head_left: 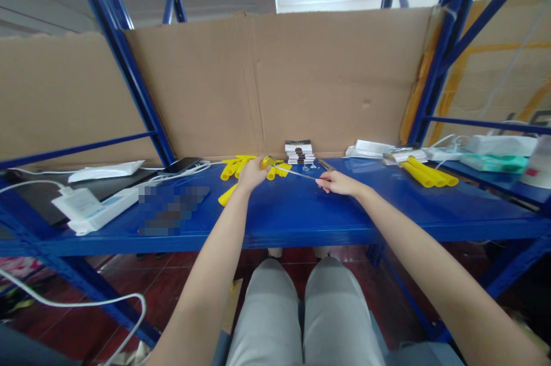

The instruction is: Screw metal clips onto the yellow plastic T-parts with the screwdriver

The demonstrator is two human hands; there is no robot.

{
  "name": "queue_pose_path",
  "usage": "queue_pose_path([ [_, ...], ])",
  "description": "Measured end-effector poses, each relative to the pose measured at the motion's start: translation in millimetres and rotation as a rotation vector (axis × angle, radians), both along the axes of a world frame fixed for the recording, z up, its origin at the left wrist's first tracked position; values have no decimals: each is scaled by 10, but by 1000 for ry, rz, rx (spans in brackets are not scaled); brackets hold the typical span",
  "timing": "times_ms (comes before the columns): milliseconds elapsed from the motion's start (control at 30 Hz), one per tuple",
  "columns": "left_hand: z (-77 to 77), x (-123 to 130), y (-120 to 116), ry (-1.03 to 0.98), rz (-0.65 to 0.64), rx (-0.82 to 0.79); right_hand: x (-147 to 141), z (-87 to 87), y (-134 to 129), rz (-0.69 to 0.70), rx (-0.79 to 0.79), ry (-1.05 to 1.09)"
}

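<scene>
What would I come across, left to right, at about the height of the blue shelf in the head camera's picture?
White plug adapter → the person's left hand → stack of small boxes or cards → right hand → yellow tubes at the right → white container at the edge.

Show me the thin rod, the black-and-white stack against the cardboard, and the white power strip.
Thin rod (301, 174): head view, middle of its bare length between the hands.
Black-and-white stack (300, 158): head view, front side.
White power strip (112, 206): head view, middle of its body.
</scene>
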State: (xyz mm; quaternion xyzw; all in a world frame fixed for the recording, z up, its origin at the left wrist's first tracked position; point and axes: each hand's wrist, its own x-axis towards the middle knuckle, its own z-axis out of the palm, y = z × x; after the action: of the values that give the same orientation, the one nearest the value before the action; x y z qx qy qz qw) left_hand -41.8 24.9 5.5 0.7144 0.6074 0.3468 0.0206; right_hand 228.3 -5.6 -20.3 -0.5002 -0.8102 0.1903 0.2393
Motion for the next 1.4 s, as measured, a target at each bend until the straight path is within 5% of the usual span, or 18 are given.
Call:
queue_pose_path([
  [300, 0, -12, 19, -6, -3, -4, -24, 10, -39, -17, -98, 62],
  [567, 16, -13, -10, 35, 10, 7, -27, -70, 0, -88, 13, 141],
  [767, 43, -7, -45, 52, 65, 2, -55, -44, -33, -62, 149, 20],
  [1400, 3, 27, -63, 83, 83, -5, -68, 8, -48, -52, 199, -158],
])
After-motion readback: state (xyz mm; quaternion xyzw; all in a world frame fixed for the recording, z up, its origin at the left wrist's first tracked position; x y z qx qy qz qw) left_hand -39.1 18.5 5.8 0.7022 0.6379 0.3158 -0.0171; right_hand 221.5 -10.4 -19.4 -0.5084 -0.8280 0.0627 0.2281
